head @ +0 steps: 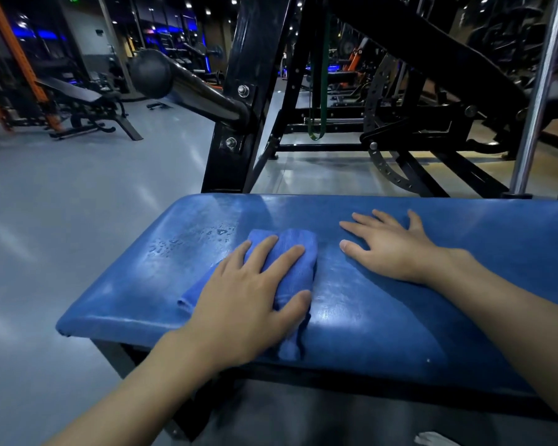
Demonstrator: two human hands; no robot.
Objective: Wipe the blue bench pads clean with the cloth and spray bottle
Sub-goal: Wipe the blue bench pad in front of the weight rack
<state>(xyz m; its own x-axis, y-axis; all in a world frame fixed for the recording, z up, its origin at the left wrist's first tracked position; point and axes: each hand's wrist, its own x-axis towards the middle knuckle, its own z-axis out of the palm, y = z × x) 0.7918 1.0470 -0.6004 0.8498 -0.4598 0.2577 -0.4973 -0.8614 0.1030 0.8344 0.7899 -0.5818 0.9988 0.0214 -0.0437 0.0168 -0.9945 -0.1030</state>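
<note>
Blue pad (384,317) across the foreground, beaded with droplets (219,232) toward its far left. Folded blue cloth (292,247) lying mid-pad, pressed down by left hand (245,310), fingers nearly straight, thumb along its right edge. Right hand (390,249) flat on bare pad just beside, fingers spread, holding nothing.

Bare left hand (248,300), bare right hand (390,249), forearms (136,391) uncovered to the frame edge, short plain fingernails (344,244)

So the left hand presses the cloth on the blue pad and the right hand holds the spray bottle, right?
Not quite: in the head view the right hand holds nothing and lies flat on the blue pad. The left hand does press the cloth on that pad.
</note>
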